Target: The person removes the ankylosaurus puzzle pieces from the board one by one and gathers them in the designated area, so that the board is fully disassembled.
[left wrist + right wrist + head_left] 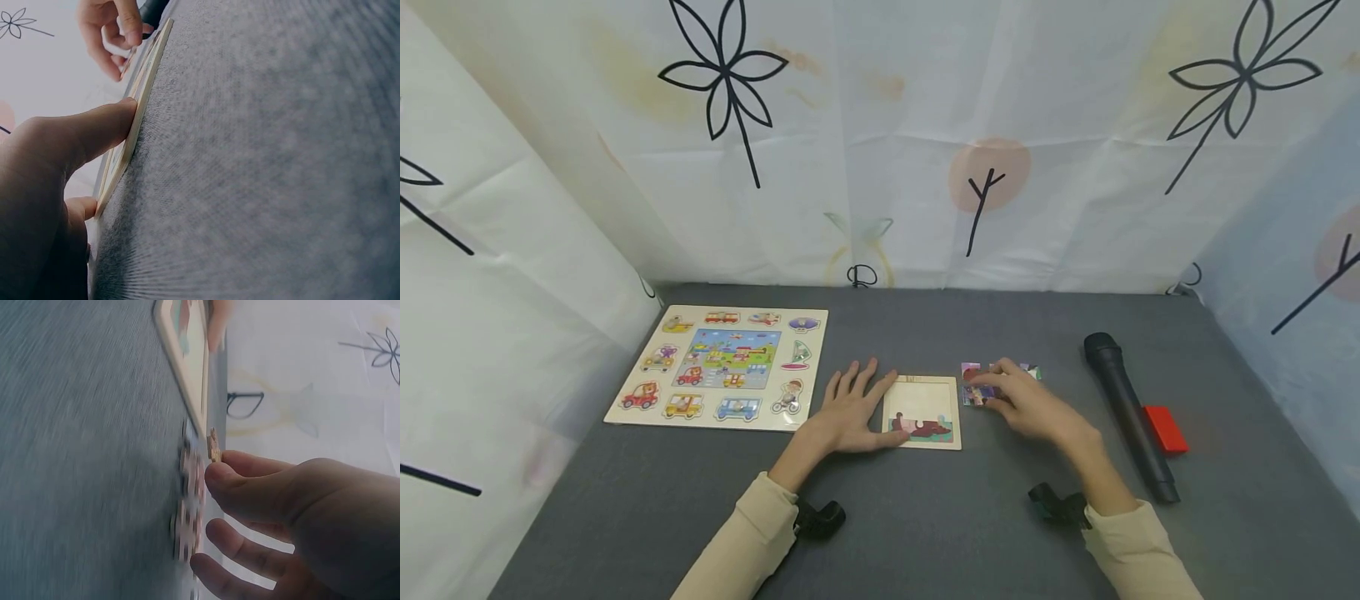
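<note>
"As we start from the left, why is the vehicle board (pixel 726 358) over there?"

"Set aside, I'd say: it lies flat on the counter (pixel 925 517), and neither hand is using it. Just right of it, the left hand (pixel 853 421) has its fingers spread, thumb and index finger touching the puzzle tray (pixel 921 392), probably so it won't slide."

"And the tray itself?"

"Flat between the two hands, partly filled: fitted pieces (pixel 925 428) along the near side, bare beyond. Loose pieces (pixel 977 392) lie just beside its right edge, likely for a short reach. Above them, the right hand (pixel 1030 402) pinches a puzzle piece (pixel 214 447) between thumb and index finger, the other fingers loosely bent. Holding it by the edge probably leaves room to turn it. Farther right, the microphone (pixel 1127 412) and red block (pixel 1167 429) seem parked clear of the work."

"What's it all made of?"

"The board is pale, rectangular, printed with bright pictures. The counter's grey covering looks woven up close. The tray seems to be light wood, square, with a raised rim; the loose pieces are thin with knobbly outlines. The microphone is a long matte black cylinder; the block, plain and box-shaped, its material unclear."
</note>
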A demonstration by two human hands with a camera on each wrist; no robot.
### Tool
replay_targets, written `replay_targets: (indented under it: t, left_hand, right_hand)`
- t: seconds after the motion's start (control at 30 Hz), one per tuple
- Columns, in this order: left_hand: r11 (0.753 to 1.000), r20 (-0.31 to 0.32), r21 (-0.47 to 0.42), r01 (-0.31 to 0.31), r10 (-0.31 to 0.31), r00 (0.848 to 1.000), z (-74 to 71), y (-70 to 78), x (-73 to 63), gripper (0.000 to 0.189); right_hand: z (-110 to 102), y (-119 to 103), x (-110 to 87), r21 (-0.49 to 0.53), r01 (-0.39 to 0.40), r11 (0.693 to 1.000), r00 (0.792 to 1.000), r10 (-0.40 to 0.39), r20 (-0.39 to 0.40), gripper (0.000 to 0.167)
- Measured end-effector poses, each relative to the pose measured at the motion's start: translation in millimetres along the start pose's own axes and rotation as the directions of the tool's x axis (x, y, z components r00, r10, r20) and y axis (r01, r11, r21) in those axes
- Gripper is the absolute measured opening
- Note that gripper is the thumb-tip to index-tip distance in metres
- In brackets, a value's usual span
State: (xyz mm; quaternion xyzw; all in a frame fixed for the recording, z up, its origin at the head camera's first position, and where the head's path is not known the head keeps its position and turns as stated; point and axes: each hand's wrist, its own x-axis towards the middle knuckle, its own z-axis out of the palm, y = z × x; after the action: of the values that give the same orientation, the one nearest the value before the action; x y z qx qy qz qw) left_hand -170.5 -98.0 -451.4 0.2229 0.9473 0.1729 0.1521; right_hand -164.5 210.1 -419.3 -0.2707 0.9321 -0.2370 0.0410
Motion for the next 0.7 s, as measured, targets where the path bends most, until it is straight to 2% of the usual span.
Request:
replay_targets:
  t: [0.27, 0.53, 0.7]
  left_hand:
    - [1.000, 0.000, 0.001, 0.003, -0.003, 1.000, -0.8, 0.8, -0.3, 0.098]
    - [1.000, 0.002, 0.001, 0.002, -0.002, 1.000, 0.8, -0.8, 0.3, 0.097]
    - [1.000, -0.002, 0.005, 0.001, -0.001, 1.000, 1.0, -0.6, 0.1, 0.097]
  right_hand:
    - [-11, 16, -14.2, -0.030, -0.044, 0.999, 0.999, 0.043, -0.025, 0.034]
    - [-18, 25, -20.8, -0.022, -0.133, 0.991, 0.991, 0.133, 0.004, 0.036]
    - [-21, 30, -24.2, -0.007, -0.133, 0.991, 0.991, 0.133, 0.003, 0.036]
